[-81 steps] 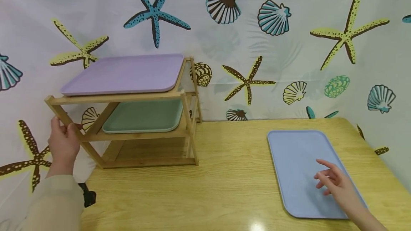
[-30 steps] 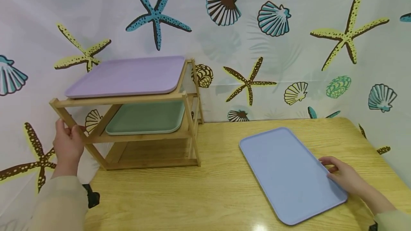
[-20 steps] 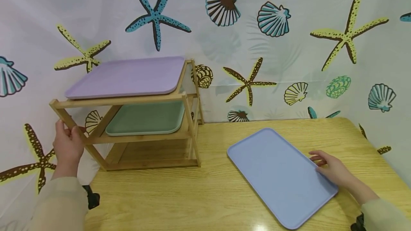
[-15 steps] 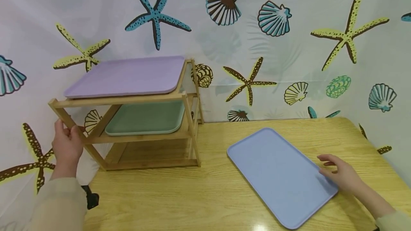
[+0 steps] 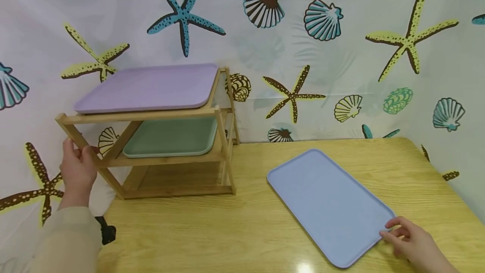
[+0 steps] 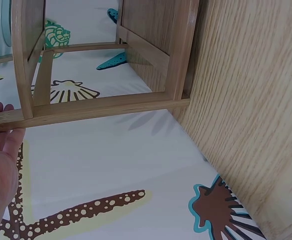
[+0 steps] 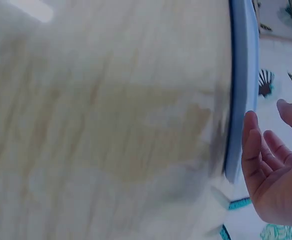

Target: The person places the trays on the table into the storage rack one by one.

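Note:
A three-tier wooden rack (image 5: 170, 190) stands at the left of the table. My left hand (image 5: 78, 172) grips its slanting left front post; in the left wrist view the fingers (image 6: 11, 145) go around that wooden bar. A lilac tray (image 5: 151, 87) lies on the top tier, a green tray (image 5: 172, 137) on the middle one. Flat on the table, turned at an angle, is a blue tray (image 5: 329, 205). My right hand (image 5: 413, 241) is at its near right corner, fingers loosely bent. In the right wrist view, thumb and fingers stand apart beside the blue rim (image 7: 243, 75).
Wood-grain table (image 5: 242, 231) lies between the rack and the blue tray. A white cloth (image 5: 265, 54) printed with starfish and shells hangs behind and at both sides. The rack stands close to the cloth on the left. The table's right edge runs beyond my right hand.
The blue tray has slid left and turned askew under my right hand, then stopped. My right hand has since come off its right side and moved to the near right corner. My left hand stays put.

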Available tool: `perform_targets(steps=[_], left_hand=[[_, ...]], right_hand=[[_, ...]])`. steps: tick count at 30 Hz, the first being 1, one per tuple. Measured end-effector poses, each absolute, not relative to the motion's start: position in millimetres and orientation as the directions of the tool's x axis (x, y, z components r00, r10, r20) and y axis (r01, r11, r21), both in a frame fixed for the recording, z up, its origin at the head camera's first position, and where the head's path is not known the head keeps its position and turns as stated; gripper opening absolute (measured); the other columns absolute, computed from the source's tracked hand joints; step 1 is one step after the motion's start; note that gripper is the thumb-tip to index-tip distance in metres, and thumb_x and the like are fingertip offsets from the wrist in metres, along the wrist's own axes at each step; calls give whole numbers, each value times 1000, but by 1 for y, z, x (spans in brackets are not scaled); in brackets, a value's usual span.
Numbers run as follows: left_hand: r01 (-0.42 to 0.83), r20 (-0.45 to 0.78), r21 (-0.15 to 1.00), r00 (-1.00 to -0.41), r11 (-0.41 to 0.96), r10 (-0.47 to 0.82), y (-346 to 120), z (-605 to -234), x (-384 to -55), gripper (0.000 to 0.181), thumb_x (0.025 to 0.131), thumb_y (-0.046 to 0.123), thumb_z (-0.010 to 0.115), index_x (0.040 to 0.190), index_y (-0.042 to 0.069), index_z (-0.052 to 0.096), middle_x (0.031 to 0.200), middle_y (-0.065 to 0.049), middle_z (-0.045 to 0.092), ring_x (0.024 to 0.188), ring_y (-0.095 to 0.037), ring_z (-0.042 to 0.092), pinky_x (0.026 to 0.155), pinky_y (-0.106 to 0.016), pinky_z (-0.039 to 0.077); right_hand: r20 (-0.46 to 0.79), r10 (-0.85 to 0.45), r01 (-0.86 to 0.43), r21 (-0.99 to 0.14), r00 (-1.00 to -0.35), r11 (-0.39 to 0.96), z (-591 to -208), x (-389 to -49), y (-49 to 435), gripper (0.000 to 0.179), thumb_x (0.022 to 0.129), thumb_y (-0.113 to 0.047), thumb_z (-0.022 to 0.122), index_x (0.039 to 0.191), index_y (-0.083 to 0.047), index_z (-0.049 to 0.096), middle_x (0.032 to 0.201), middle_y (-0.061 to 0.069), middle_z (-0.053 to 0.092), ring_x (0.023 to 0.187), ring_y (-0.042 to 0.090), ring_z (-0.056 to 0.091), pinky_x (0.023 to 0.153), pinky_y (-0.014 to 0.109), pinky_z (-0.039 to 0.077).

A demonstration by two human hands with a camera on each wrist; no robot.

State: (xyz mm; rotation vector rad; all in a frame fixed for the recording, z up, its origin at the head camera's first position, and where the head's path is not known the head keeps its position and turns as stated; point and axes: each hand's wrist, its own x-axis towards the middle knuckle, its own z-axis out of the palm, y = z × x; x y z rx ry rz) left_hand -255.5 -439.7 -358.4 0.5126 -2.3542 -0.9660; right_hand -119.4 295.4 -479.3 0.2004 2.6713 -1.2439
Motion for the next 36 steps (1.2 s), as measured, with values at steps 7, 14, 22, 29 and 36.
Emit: perform_targets(steps=[7,14,22,29,36], left_hand=[[-137,324,735,-789,664,-522,-439,-358,-255,42,105,25,28,145,17,26,129,-20,58,117,-36,55,73,-27,39],[-116,352,720,-788,684,-504,-438,-356,-254,41,104,24,28,144,15,28,128,-22,58,115,-37,55,70,-25,36],[-122,353,717,-785,686,-508,-438,-358,-252,40,104,24,28,143,15,28,127,-21,59,116,-38,55,69,-24,36],[-134,340,721,-786,679,-516,-439,-359,-253,42,104,24,28,145,17,27,128,-20,59,117,-36,55,70,-22,35],[-124,355,718,-781,685,-513,-438,-358,-252,41,104,24,29,145,17,28,128,-19,59,115,-36,56,70,-23,36]], right_hand=[[-212,38,176,-681,-976,711,-493,-124,275,36,87,-36,71,102,-4,63,71,-1,59,62,17,56,61,32,43],[-169,75,167,-635,-983,755,-496,-135,266,50,81,-46,76,97,-1,63,79,0,57,70,15,52,65,33,44],[-55,30,58,-622,-998,780,-493,-152,261,48,79,-35,80,98,4,60,84,5,56,75,17,52,67,34,44],[17,-4,-14,-653,-1000,757,-494,-168,264,45,82,-9,74,110,16,52,92,19,54,75,21,59,62,30,47],[58,-27,-59,-666,-998,744,-495,-173,266,45,85,1,67,119,22,46,99,28,52,70,24,64,55,27,49]])
